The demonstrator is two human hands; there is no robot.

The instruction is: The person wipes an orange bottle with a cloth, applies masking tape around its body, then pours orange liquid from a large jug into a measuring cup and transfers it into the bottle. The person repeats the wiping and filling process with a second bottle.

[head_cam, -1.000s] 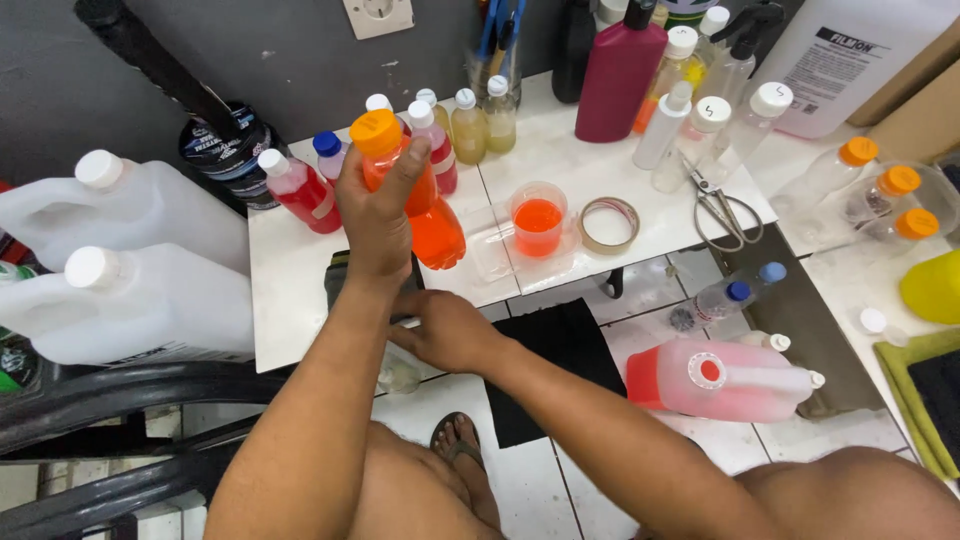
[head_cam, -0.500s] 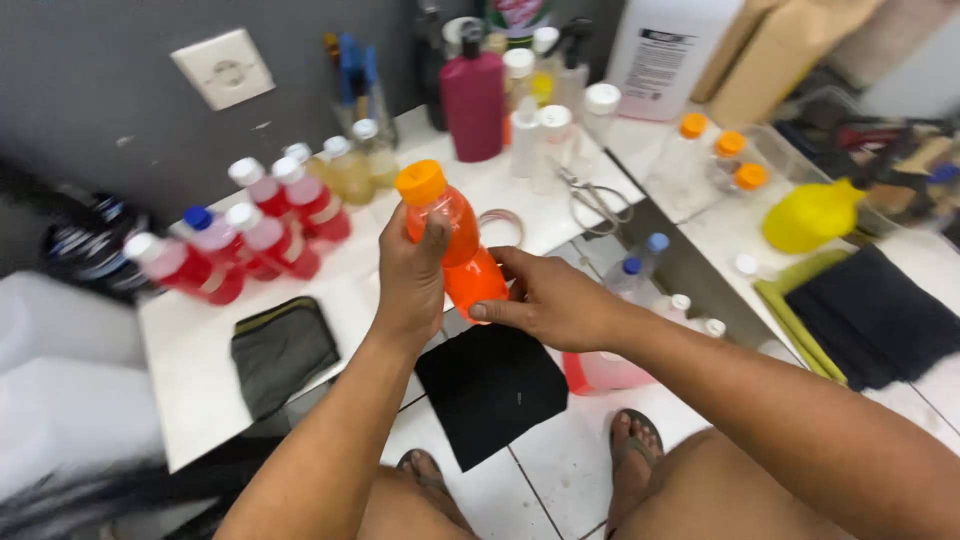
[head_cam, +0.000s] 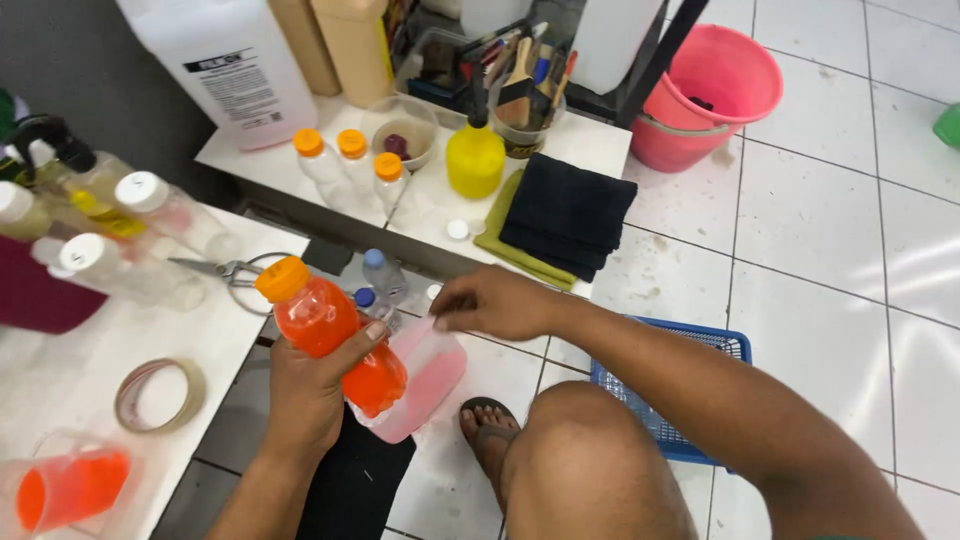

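— How many bottles with orange caps can you see?

— Four. One small plastic bottle full of orange liquid (head_cam: 335, 335) is in the left hand (head_cam: 310, 395). Three small clear bottles with orange caps (head_cam: 345, 165) stand together on the low white table (head_cam: 560, 140), well apart from it.

— What is the left hand doing?

— Its fingers are curled tight around the orange bottle. The bottle is tilted, with its cap up and to the left, above the dark gap between the tables.

— And the right hand (head_cam: 495, 303)?

— It is partly closed. Its fingertips pinch the top edge of one big clear plastic jug with pink liquid (head_cam: 425, 385). The jug lies just under the orange bottle and touches it.

— What else is there?

— One yellow bottle (head_cam: 475, 160), one folded black cloth (head_cam: 565, 215), one pink bucket (head_cam: 705, 95) on the floor, one blue basket (head_cam: 665, 425), one roll of tape (head_cam: 160, 393), one pair of scissors (head_cam: 225, 270) and two small bottles with blue caps (head_cam: 378, 280).
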